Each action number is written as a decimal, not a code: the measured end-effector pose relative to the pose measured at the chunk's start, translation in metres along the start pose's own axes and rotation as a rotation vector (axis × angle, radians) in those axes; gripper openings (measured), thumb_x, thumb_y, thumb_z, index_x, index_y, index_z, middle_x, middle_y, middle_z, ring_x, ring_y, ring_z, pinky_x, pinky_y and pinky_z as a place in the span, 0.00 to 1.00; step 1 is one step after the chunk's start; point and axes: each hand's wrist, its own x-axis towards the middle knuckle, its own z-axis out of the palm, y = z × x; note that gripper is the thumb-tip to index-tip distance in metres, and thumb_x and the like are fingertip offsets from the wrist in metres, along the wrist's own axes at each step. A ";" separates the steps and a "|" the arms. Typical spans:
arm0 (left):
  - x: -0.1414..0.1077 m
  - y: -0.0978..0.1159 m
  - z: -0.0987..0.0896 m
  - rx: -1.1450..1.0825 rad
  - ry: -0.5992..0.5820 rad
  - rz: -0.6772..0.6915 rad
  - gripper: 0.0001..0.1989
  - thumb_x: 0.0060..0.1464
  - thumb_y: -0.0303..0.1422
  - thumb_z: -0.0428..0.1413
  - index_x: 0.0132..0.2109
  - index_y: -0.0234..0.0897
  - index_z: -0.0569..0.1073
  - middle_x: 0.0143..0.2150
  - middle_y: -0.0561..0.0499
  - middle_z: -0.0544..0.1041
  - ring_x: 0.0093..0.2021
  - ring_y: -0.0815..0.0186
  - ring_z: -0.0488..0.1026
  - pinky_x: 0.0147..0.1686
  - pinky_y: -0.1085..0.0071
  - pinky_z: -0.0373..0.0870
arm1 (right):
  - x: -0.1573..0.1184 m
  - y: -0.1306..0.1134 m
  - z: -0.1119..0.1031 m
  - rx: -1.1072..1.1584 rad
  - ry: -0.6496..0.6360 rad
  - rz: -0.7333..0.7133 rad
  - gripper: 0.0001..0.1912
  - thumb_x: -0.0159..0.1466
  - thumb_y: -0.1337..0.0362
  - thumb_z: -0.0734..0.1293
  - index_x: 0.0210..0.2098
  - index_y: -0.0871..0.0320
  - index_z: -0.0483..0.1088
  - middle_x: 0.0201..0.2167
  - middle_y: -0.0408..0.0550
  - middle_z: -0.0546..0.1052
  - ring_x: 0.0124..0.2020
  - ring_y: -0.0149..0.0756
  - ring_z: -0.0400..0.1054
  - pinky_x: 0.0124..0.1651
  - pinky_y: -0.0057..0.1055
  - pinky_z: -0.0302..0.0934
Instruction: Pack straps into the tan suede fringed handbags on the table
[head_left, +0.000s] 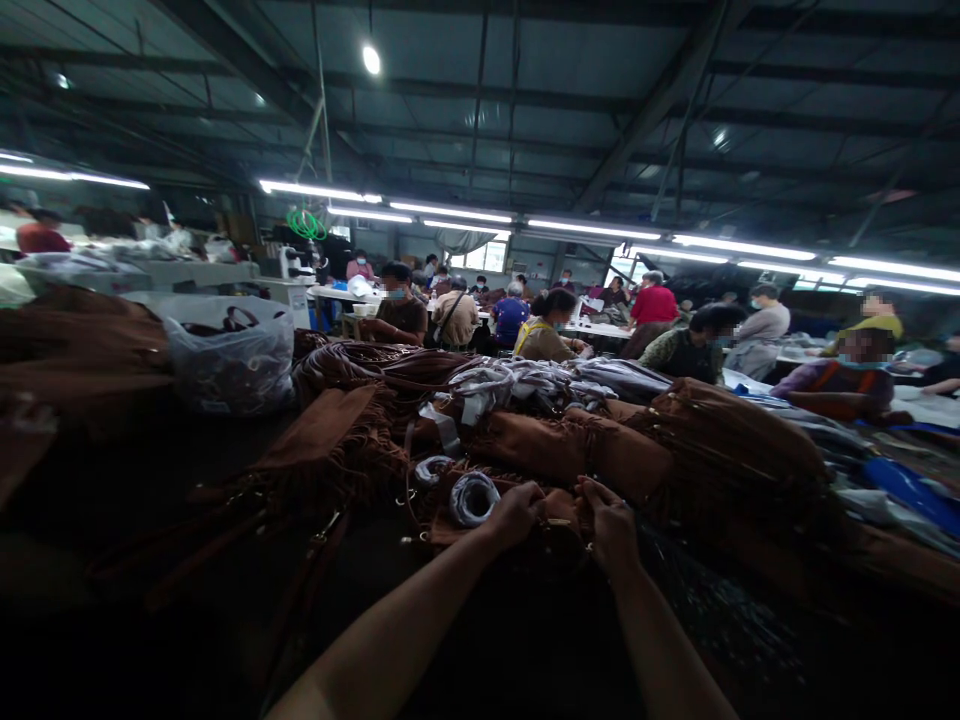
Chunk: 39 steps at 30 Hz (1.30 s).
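Note:
On the dark table before me lies a brown suede-like bag [559, 505] with gold-coloured metal fittings. My left hand [517, 512] is over its left part, fingers curled in a pinch. Opposite it, my right hand [611, 520] pinches with thumb and forefinger close to the bag's right side. What either hand grips is too small and dark to make out. Beside my left wrist stands a coiled ring wrapped in pale material [474, 498], and a smaller wrapped ring [433, 470] sits behind it. Dark straps with metal clasps [326, 528] lie to the left.
Fringed brown bags [322, 430] are heaped left of my hands, more brown pieces [735, 440] to the right. A clear plastic bag [229, 350] holds dark items at the left. Pale wrapped straps [525, 380] lie behind. Several people sit at tables beyond.

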 end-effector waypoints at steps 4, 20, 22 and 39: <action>-0.001 -0.006 0.001 0.029 -0.028 0.014 0.10 0.52 0.34 0.50 0.37 0.35 0.73 0.32 0.52 0.75 0.33 0.68 0.68 0.31 0.74 0.60 | 0.000 -0.003 0.001 0.145 0.080 0.091 0.28 0.40 0.54 0.78 0.38 0.59 0.74 0.26 0.43 0.77 0.19 0.27 0.66 0.20 0.24 0.62; 0.003 -0.018 0.003 -0.298 -0.023 0.085 0.07 0.46 0.27 0.55 0.35 0.31 0.74 0.30 0.52 0.74 0.31 0.70 0.68 0.30 0.77 0.62 | -0.023 -0.001 0.004 -0.510 -0.286 -0.067 0.22 0.50 0.49 0.70 0.34 0.60 0.78 0.21 0.46 0.76 0.22 0.35 0.66 0.23 0.28 0.58; 0.001 -0.017 0.002 -0.324 0.028 0.076 0.08 0.45 0.28 0.58 0.36 0.31 0.73 0.31 0.52 0.74 0.31 0.70 0.68 0.30 0.77 0.62 | -0.025 0.002 0.005 -0.587 -0.308 -0.098 0.22 0.52 0.48 0.68 0.35 0.59 0.78 0.24 0.47 0.78 0.25 0.38 0.69 0.25 0.29 0.59; 0.003 -0.025 0.005 -0.296 0.029 0.052 0.11 0.42 0.30 0.60 0.36 0.31 0.73 0.29 0.53 0.73 0.29 0.72 0.66 0.27 0.78 0.60 | -0.026 0.003 0.002 -0.646 -0.350 -0.117 0.19 0.53 0.51 0.67 0.35 0.57 0.78 0.28 0.48 0.79 0.28 0.40 0.70 0.30 0.31 0.62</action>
